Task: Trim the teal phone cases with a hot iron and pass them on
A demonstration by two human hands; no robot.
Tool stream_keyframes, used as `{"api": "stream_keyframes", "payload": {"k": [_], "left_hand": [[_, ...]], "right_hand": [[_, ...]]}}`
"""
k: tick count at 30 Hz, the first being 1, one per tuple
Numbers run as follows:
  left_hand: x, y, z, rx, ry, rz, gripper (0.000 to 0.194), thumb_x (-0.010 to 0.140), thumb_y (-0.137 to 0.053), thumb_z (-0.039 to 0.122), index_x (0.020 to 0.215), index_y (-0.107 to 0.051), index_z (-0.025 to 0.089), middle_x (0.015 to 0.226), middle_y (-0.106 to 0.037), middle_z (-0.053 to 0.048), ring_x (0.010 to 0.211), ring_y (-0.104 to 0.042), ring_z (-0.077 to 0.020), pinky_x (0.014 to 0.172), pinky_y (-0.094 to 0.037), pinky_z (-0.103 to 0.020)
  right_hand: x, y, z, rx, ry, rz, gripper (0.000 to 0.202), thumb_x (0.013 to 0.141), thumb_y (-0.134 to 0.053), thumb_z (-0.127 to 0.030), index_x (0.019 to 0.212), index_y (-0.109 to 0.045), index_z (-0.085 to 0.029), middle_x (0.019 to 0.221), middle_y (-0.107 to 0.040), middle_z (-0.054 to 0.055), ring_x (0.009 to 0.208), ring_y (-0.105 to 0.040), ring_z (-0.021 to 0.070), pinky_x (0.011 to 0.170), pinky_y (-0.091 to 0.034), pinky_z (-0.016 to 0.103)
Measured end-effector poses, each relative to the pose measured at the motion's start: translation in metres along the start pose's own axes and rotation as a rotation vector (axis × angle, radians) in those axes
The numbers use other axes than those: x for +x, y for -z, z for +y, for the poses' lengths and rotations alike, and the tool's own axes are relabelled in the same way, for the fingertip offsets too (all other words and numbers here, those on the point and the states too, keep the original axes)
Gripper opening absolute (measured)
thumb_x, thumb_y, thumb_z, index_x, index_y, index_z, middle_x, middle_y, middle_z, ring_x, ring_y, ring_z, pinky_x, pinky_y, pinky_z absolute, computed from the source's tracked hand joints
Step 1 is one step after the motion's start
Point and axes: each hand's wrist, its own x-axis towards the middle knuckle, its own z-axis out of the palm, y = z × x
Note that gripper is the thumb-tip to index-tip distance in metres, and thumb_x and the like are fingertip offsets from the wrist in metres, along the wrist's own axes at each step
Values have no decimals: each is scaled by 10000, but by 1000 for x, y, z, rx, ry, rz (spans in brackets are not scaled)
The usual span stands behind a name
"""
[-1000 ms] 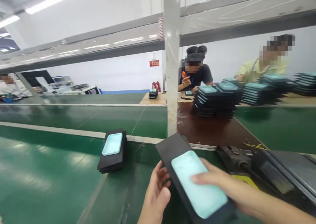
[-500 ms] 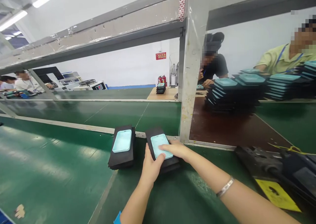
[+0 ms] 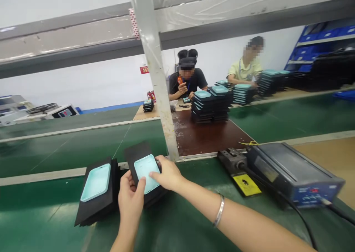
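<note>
Now, from my remote seat:
Left hand (image 3: 130,196): lower centre of the frame; my grip pinches the near end of the mint case (image 3: 146,173), thumb on top, fingers hidden beneath.
Right hand (image 3: 165,173): fingertips pressed flat on the case's right edge; I cannot tell whether the palm touches it.
Mint case: on a black tray stack (image 3: 138,154), tilted, partly covered by both hands.
Second case (image 3: 95,182): just left, on its own black stack (image 3: 95,207).
Counter (image 3: 41,215): green.
Grey box (image 3: 294,170): right; its cable is cut off.
</note>
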Motion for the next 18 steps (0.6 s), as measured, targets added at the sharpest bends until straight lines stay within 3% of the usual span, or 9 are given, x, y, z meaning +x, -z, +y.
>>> {"api": "stream_keyframes", "payload": {"k": [6,10,15,18], "left_hand": [[-25,3,40,-241,57,-85,643,726,-755,418,1281,-487,235,1139,-677,-77,986,-664,-250,751,-549,-294],[-67,-11,55,-313,120,-291,715,695,-780,472,1295,-464,245,1151,-681,-81,990,-673,-282,741,-581,-316],[-114,-47,34,-430,313,-570,888,732,-726,537,1444,-289,237,1113,-676,-125,939,-683,-290,732,-578,-349],[-117,-62,11,-286,275,-655,903,799,-668,484,1514,-175,235,1129,-623,-122,800,-664,-202,706,-560,-328]], "right_hand": [[-47,33,-24,95,58,30,505,879,-664,-359,1311,-477,-175,1176,-581,77,1068,-580,228,932,-485,460],[-98,60,-7,171,31,26,626,805,-655,-254,1371,-391,-211,1120,-626,57,1030,-600,237,897,-483,409],[-162,72,50,237,-56,37,657,792,-554,-211,1409,-347,-292,1161,-636,12,1058,-602,210,896,-476,325],[-188,67,82,217,-138,28,718,794,-531,-226,1466,-291,-301,1188,-638,13,1050,-620,195,863,-498,298]]}}
